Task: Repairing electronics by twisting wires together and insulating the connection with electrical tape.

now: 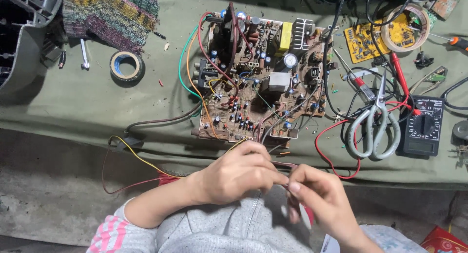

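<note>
My left hand (239, 174) and my right hand (319, 197) meet just below a large brown circuit board (258, 77) that lies on a green cloth. Both hands pinch thin wires (282, 164) that run down from the board's front edge. The fingers of my left hand are closed around a bundle of dark and reddish wires. My right hand's thumb and forefinger grip a wire end right next to my left fingertips. A yellow and red wire pair (141, 160) trails off to the left under my left wrist.
Grey-handled scissors (374, 131) and a black multimeter (423, 126) lie to the right of the board, with red probe leads (336, 160) looping near my right hand. A tape roll (126, 66), a small yellow board (363, 38) and a knitted cloth (109, 11) sit farther back.
</note>
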